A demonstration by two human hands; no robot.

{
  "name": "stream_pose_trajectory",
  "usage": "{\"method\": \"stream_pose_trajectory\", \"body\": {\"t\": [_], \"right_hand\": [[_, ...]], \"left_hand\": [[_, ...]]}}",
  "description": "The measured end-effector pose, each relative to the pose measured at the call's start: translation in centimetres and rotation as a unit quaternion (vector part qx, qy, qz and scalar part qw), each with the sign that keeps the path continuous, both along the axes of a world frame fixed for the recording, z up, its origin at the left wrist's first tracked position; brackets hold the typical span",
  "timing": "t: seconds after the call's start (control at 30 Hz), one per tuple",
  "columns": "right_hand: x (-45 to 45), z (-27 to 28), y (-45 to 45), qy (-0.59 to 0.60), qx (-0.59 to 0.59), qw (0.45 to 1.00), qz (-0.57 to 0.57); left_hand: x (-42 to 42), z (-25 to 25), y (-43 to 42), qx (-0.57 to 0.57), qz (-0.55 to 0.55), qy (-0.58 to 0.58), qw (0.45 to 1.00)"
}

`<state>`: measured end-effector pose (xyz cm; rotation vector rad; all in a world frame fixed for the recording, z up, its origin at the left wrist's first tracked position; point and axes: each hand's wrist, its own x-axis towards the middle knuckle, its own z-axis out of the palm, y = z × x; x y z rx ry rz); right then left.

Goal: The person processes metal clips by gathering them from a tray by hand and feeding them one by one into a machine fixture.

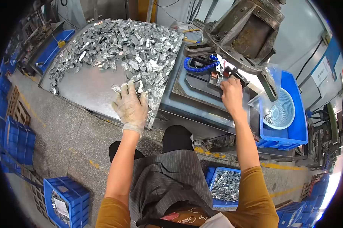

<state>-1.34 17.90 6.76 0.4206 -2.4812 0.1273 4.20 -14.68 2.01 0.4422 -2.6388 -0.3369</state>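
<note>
My left hand [130, 108], in a pale glove, reaches to the near edge of a heap of small silvery metal pieces [141, 45] on a metal table. Its fingers are apart and touch pieces at the edge of the heap; I cannot make out a firm hold on any. My bare right hand [232, 93] is at a small fixture [216, 76] on the machine bed, its fingers bent together. What they pinch is hidden behind them. A blue segmented hose [196, 69] curves beside the fixture, and the heavy machine head [247, 34] hangs above.
To the right, a light-blue basket [287, 110] with some metal pieces stands in a blue bin [299, 131]. A blue crate of pieces [225, 186] sits on the floor near my legs. Another blue crate [74, 197] is at lower left. Bare tabletop [91, 85] shows left of my gloved hand.
</note>
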Motion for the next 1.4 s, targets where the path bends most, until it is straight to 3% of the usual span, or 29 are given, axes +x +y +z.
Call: {"method": "stream_pose_trajectory", "body": {"t": [0.23,0.43,0.6,0.73,0.93,1.03,1.4], "right_hand": [[-2.8,-0.3,0.6,0.001,0.012,1.0,-0.028],[-4.9,-0.2,0.6,0.005,0.032,0.998,-0.058],[-4.3,0.4,0.1,0.041,0.037,0.996,-0.072],[-1.1,1.2,-3.2,0.062,-0.017,0.998,0.006],[3.6,-0.5,-10.3,-0.076,-0.116,0.972,0.19],[4.6,-1.4,-13.6,-0.119,-0.133,0.949,0.262],[4.6,-2.0,-18.9,-0.204,0.018,0.957,0.204]], "left_hand": [[-0.3,-0.4,-0.5,0.032,-0.068,0.075,0.994],[0.2,0.2,0.1,0.025,-0.026,0.058,0.998],[1.1,0.7,0.4,-0.086,0.061,0.126,0.986],[0.2,0.8,-0.1,0.063,0.035,0.121,0.99],[-0.5,-0.4,-1.0,0.15,-0.092,0.165,0.97],[-0.3,-0.4,-1.0,0.22,-0.068,0.181,0.956],[-0.2,0.2,-1.4,0.215,-0.075,0.164,0.96]]}}
